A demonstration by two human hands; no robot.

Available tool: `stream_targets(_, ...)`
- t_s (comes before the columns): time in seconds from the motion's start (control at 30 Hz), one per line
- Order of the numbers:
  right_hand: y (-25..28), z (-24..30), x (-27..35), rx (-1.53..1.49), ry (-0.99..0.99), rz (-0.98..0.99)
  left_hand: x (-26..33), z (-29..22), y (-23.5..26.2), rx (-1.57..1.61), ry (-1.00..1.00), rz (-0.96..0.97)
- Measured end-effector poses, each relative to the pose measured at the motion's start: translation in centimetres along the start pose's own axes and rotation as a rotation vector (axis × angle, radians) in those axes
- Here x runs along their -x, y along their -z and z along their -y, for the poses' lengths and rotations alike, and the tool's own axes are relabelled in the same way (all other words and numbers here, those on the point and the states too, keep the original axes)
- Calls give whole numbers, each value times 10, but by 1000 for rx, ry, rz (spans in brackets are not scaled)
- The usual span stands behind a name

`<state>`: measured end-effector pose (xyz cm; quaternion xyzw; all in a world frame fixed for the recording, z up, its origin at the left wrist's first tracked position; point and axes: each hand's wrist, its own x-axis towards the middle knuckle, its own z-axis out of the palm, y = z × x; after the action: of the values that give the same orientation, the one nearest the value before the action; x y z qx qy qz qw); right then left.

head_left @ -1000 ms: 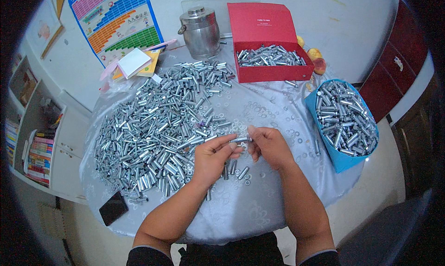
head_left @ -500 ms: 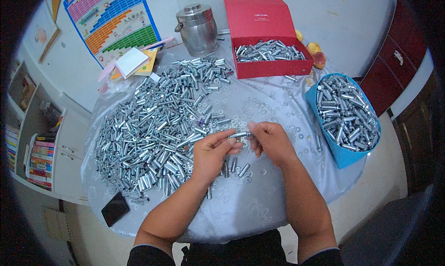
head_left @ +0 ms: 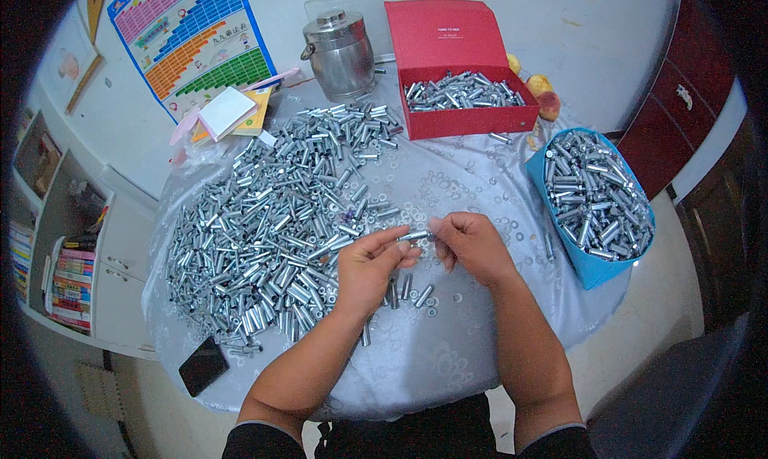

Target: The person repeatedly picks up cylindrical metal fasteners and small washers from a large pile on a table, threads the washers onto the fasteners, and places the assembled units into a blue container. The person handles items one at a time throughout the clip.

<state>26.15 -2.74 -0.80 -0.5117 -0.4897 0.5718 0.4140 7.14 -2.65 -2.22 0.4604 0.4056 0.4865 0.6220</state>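
Observation:
Between my two hands, over the middle of the table, a silver expansion bolt (head_left: 416, 236) lies roughly level. My left hand (head_left: 368, 267) pinches its left end between thumb and fingers. At its other end, the thumb and forefinger of my right hand (head_left: 474, 247) are closed on it; that tip is partly hidden by the fingers. A large heap of silver metal sleeves and bolts (head_left: 256, 227) spreads left of my hands. Flat ring washers (head_left: 448, 185) lie scattered just beyond them. A few loose sleeves (head_left: 424, 296) rest near my left wrist.
A red lidded box (head_left: 472, 124) full of bolts stands open at the back. To the right is a blue bin (head_left: 588, 267) filled with the same parts. A steel pot (head_left: 340, 59), notebooks (head_left: 228, 113) and a dark phone (head_left: 203, 367) also sit on the table.
The view has shifted very slightly. Both hands keep the bolt between them in nearly the same place, with little visible movement of the fingers.

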Motion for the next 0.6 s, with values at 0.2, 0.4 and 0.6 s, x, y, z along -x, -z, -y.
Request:
stream_targets(0.2, -4, -4, 1, -58, 61, -2, 1, -2, -1, 24, 3, -16)
stream_targets(0.4, -8, -4, 0, -137, 189, 47, 3, -9, -3, 13, 18, -5)
stream_targets(0.6, -6, -4, -1, -167, 147, 73, 2, -14, -2, 45, 55, -1)
